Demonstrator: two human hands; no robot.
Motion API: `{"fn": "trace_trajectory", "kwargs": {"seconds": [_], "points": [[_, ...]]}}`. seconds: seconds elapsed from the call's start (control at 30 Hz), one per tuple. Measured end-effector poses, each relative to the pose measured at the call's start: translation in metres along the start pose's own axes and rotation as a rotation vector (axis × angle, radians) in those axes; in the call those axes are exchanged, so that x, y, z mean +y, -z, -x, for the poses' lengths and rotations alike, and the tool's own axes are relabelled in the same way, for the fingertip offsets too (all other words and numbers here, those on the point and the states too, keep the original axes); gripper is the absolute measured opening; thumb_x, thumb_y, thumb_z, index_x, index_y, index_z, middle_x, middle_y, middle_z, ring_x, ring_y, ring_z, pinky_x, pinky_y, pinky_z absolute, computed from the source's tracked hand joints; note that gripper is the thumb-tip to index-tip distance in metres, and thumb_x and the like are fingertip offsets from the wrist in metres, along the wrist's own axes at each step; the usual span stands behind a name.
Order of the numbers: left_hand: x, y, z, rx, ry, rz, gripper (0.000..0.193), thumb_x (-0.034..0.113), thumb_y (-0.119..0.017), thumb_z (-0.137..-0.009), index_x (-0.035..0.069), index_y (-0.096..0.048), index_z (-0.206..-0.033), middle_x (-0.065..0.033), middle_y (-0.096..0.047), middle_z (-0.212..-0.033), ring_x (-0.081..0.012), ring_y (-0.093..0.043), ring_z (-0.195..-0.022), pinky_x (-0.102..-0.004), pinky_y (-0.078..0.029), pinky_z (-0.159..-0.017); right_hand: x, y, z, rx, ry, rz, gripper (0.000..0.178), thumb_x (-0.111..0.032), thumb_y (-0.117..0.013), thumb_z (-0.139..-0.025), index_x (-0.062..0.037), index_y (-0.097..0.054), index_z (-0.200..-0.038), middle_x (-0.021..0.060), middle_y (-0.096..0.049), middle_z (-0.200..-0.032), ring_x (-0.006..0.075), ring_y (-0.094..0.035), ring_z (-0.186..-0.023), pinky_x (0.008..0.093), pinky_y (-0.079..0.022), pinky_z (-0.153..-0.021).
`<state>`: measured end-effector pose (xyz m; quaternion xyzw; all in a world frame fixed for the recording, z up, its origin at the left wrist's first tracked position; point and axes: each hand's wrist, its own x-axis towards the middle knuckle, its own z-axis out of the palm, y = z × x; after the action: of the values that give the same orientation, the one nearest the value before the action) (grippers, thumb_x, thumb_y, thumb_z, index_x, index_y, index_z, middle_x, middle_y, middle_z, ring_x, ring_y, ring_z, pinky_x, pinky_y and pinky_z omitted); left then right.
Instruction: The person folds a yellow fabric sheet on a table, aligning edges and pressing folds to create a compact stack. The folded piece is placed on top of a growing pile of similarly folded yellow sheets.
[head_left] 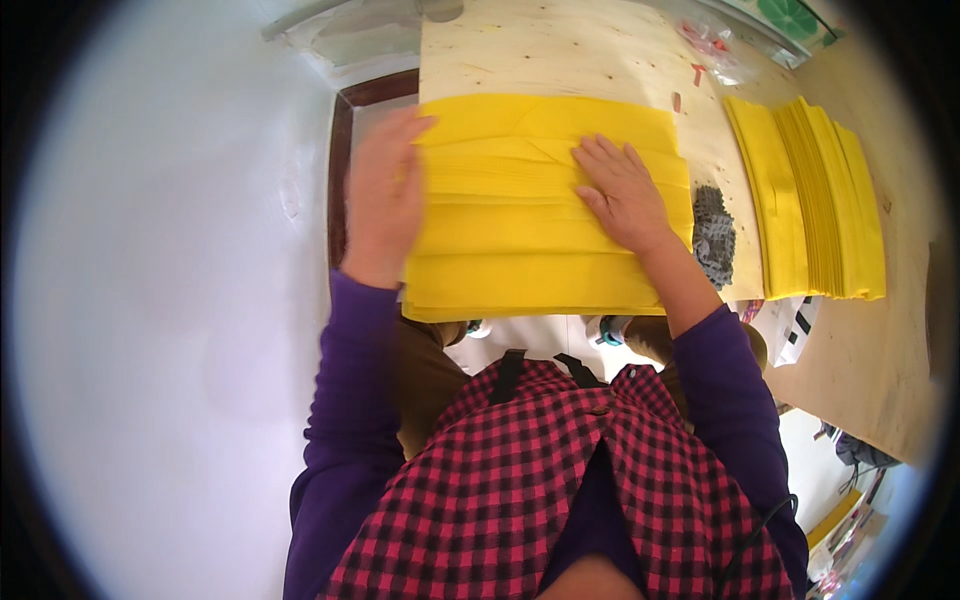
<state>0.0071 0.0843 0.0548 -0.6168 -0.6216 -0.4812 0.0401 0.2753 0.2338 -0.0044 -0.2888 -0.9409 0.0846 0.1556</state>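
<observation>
A wide stack of folded yellow fabric [530, 225] lies on the wooden table in front of me, its layers showing as ridges across the top. My right hand [622, 190] rests flat on the right part of the stack, fingers stretched out. At the stack's left edge is my left hand [385, 200], held upright along the side and somewhat blurred. Its fingers look extended, with the tips by the upper left corner; I cannot make out whether the palm presses the fabric.
A second pile of folded yellow fabric [810, 200] sits to the right. Between the piles lies a grey bumpy bundle [713, 237]. Clear plastic with red bits [712, 45] is at the back of the wooden table [540, 45]. A white wall [180, 250] stands close on my left.
</observation>
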Motion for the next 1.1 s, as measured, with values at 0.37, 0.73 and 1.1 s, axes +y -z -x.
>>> {"fn": "trace_trajectory", "kwargs": {"seconds": [0.37,0.73,1.1], "points": [[0.052,-0.124,0.002,-0.425,0.167,-0.432,0.057,0.039,-0.044,-0.099,0.003,-0.040,-0.143,-0.0181,-0.035,-0.150,-0.0335,-0.027,-0.142,-0.0502,-0.019,-0.116,0.003,-0.003,0.000,0.030,0.041,0.026,0.049,-0.037,-0.050,-0.096,-0.0092,-0.051,-0.136,0.0095,-0.047,-0.144,0.0262,-0.037,-0.138,0.0447,-0.023,-0.116],[0.032,-0.131,0.026,-0.389,0.261,-0.420,0.061,0.038,-0.046,-0.097,0.000,-0.035,-0.145,-0.0170,-0.033,-0.152,-0.0299,-0.025,-0.144,-0.0465,-0.015,-0.118,0.003,-0.002,0.003,0.039,0.012,0.004,0.047,-0.037,-0.049,-0.097,-0.0102,-0.052,-0.135,0.0094,-0.048,-0.144,0.0249,-0.038,-0.138,0.0433,-0.024,-0.116],[0.027,-0.127,0.031,-0.347,0.294,-0.400,0.060,0.034,-0.046,-0.097,-0.007,-0.039,-0.140,-0.0211,-0.036,-0.149,-0.0306,-0.028,-0.142,-0.0440,-0.018,-0.117,0.005,-0.002,0.002,0.047,0.008,0.006,0.046,-0.035,-0.049,-0.096,-0.0083,-0.053,-0.134,0.0104,-0.050,-0.141,0.0250,-0.041,-0.136,0.0429,-0.027,-0.114]]}}
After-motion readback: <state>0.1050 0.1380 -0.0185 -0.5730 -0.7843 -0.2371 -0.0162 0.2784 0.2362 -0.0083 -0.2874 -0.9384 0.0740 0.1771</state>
